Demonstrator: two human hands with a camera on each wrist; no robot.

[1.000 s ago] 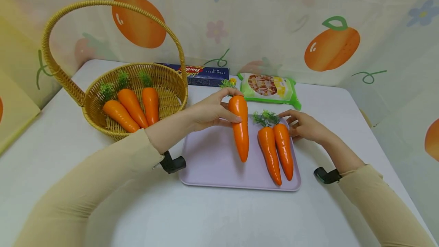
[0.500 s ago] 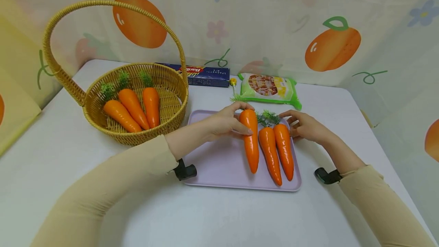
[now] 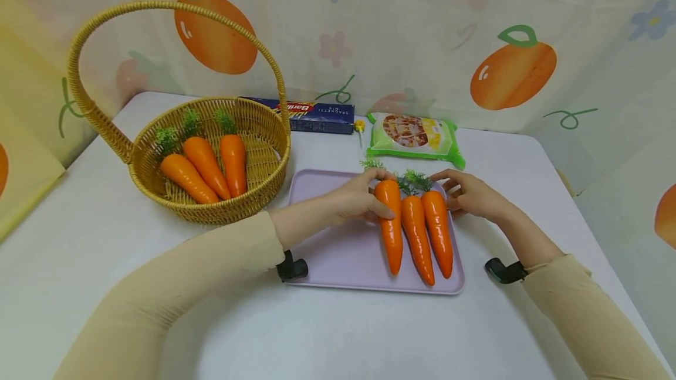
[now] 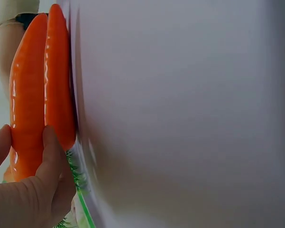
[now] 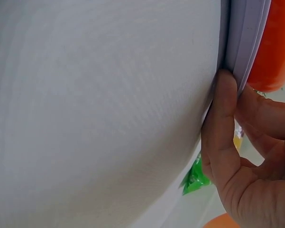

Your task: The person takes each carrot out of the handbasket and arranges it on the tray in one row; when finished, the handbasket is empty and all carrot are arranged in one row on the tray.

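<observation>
In the head view my left hand (image 3: 361,197) grips an orange carrot (image 3: 392,239) with a feathery green top, low over the lilac tray (image 3: 333,257). Two more carrots lie side by side to its right, a middle carrot (image 3: 417,239) and a right carrot (image 3: 438,236). The left wrist view has thumb and finger on either side of the held carrot (image 4: 27,95), close beside another carrot (image 4: 59,76). My right hand (image 3: 470,192) pinches the tray's right rim near its far corner; the right wrist view shows digits on both sides of the tray rim (image 5: 246,42).
A wicker basket (image 3: 211,211) with a tall handle stands at the left, three carrots (image 3: 203,166) inside. Behind the tray lie a blue spaghetti box (image 3: 322,117), a small yellow-topped stick (image 3: 360,128) and a green food packet (image 3: 414,136). A patterned cloth hangs behind the table.
My left hand has brought its carrot rightward and down toward the tray, now next to the other two carrots. The right hand has stayed at the tray's rim.
</observation>
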